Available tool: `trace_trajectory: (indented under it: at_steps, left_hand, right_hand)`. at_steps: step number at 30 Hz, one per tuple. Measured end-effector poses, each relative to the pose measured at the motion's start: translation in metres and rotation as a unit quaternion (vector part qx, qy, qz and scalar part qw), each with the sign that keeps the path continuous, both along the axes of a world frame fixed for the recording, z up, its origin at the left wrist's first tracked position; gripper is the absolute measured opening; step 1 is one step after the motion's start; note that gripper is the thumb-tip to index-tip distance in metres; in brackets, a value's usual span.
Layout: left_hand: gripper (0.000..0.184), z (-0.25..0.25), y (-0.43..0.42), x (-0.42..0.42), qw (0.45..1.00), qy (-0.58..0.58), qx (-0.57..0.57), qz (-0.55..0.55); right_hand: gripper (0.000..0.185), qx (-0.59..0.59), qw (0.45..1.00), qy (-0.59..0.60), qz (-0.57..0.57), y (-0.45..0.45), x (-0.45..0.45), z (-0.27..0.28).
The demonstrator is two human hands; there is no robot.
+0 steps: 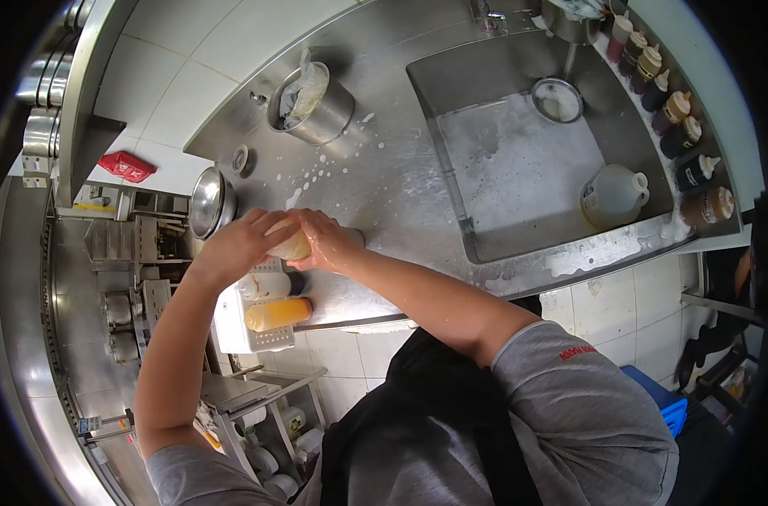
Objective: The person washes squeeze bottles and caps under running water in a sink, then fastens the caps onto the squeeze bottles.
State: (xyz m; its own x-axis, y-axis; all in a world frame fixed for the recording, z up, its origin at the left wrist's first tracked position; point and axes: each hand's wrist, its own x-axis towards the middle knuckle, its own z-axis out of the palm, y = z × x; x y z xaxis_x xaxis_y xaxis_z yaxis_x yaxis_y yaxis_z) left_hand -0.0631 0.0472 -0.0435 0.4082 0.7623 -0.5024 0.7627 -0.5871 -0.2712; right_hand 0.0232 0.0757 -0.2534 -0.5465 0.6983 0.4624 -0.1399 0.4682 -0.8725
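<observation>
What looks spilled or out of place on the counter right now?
White suds are splattered across the steel counter near the metal pot; they look stray there, outside the sink.

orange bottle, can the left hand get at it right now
Probably yes: the orange bottle is close by, with nothing covering it. The left hand, though, is on a pale item and would likely need to let go first.
</observation>
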Motion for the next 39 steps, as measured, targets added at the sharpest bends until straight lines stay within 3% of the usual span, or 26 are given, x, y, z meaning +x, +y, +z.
trace_trajectory:
  at_steps: [1,3,4,6,7,9,10,12,13,16,18,19,20,21,22,24,26,27,28,30,32,34,35,36,37,39]
  left_hand:
    - [0.076,-0.001,-0.002,0.002,1.0,0.0,-0.001,-0.003]
    - [0.077,-0.003,-0.008,0.005,0.933,-0.207,0.132,0.263]
    - [0.077,-0.001,0.001,0.008,0.933,-0.207,0.131,0.262]
    - [0.063,0.002,0.023,0.02,0.707,-0.134,-0.05,0.693]
    - [0.063,0.0,0.023,0.023,0.706,-0.135,-0.05,0.694]
    - [0.059,-0.003,0.019,0.027,0.807,-0.067,-0.028,0.586]
    - [0.059,-0.004,0.016,0.021,0.806,-0.068,-0.03,0.587]
    - [0.055,-0.004,0.009,0.003,0.983,-0.036,-0.052,0.17]
    - [0.055,-0.004,0.008,0.001,0.983,-0.036,-0.055,0.173]
    - [0.061,0.003,0.008,0.0,0.981,0.079,-0.019,-0.177]
    - [0.069,0.009,0.004,0.009,0.994,-0.042,0.069,0.071]
    - [0.06,0.006,0.003,0.025,0.95,-0.106,0.12,0.267]
    - [0.06,0.004,0.009,0.024,0.95,-0.1,0.12,0.269]
    - [0.065,-0.001,0.021,0.018,0.854,-0.108,0.009,0.509]
    - [0.07,-0.007,0.028,0.016,0.689,-0.111,-0.101,0.709]
    - [0.061,-0.014,0.014,0.021,0.712,-0.133,-0.055,0.687]
    - [0.053,-0.008,0.008,0.017,0.925,-0.085,-0.048,0.366]
    - [0.051,-0.005,0.007,0.015,0.968,-0.024,-0.054,0.242]
    - [0.051,-0.003,0.007,0.006,0.969,-0.025,-0.056,0.24]
    - [0.054,-0.002,0.009,-0.012,0.987,0.07,-0.008,-0.146]
    - [0.053,0.002,0.013,-0.008,0.967,0.084,0.036,-0.239]
    - [0.05,0.006,0.011,-0.001,0.999,-0.007,0.035,0.015]
    - [0.05,0.005,0.014,0.005,0.999,-0.007,0.034,0.014]
    - [0.05,0.001,0.018,0.013,0.957,0.003,0.009,0.29]
    - [0.05,-0.002,0.02,0.02,0.84,0.013,-0.018,0.543]
    - [0.05,-0.008,0.019,0.028,0.805,-0.028,-0.044,0.59]
  right_hand:
    - [0.087,0.0,1.0,0.007,0.003,0.001,0.002,0.001]
    - [0.087,0.0,1.0,0.005,0.017,0.004,0.005,0.002]
    - [0.088,0.002,0.999,0.005,0.034,0.005,0.006,0.004]
    - [0.087,0.004,1.0,0.003,0.022,0.003,0.003,0.003]
    - [0.086,0.005,1.0,0.001,0.01,0.003,0.002,0.003]
    - [0.085,-0.002,1.0,0.004,0.015,0.003,0.002,0.002]
    - [0.084,-0.009,1.0,0.007,0.017,0.004,0.003,0.002]
    - [0.084,-0.021,1.0,-0.006,0.02,0.005,0.004,0.003]
    - [0.083,-0.031,0.999,-0.018,0.023,0.004,0.004,0.002]
    - [0.083,-0.019,1.0,0.007,0.014,0.004,0.002,0.0]
    - [0.082,-0.016,1.0,0.008,0.018,0.004,0.002,-0.001]
    - [0.082,-0.012,1.0,0.005,0.014,0.004,0.003,0.0]
    - [0.082,-0.013,1.0,0.01,0.017,0.004,0.002,0.0]
    - [0.084,-0.006,1.0,-0.001,0.019,0.004,0.003,0.001]
    - [0.085,0.003,1.0,-0.014,0.02,0.005,0.003,0.0]
    - [0.084,-0.006,1.0,-0.002,0.021,0.006,0.002,-0.001]
    - [0.082,-0.015,1.0,0.007,0.019,0.006,0.004,-0.001]
    - [0.082,-0.006,1.0,0.004,0.016,0.006,0.003,-0.001]
    - [0.082,0.002,1.0,0.001,0.015,0.005,0.003,-0.001]
    - [0.082,0.007,1.0,0.001,0.007,0.004,0.0,-0.002]
    - [0.081,0.012,1.0,0.001,0.0,0.004,-0.002,-0.004]
    - [0.081,0.015,1.0,0.01,0.004,0.005,-0.004,-0.005]
    - [0.081,0.014,1.0,0.009,0.004,0.005,-0.003,-0.004]
    - [0.081,0.004,1.0,0.001,0.012,0.004,-0.002,-0.004]
    - [0.081,-0.007,1.0,-0.008,0.02,0.004,0.0,-0.001]
    - [0.081,-0.015,0.999,-0.02,0.029,0.006,0.005,0.004]
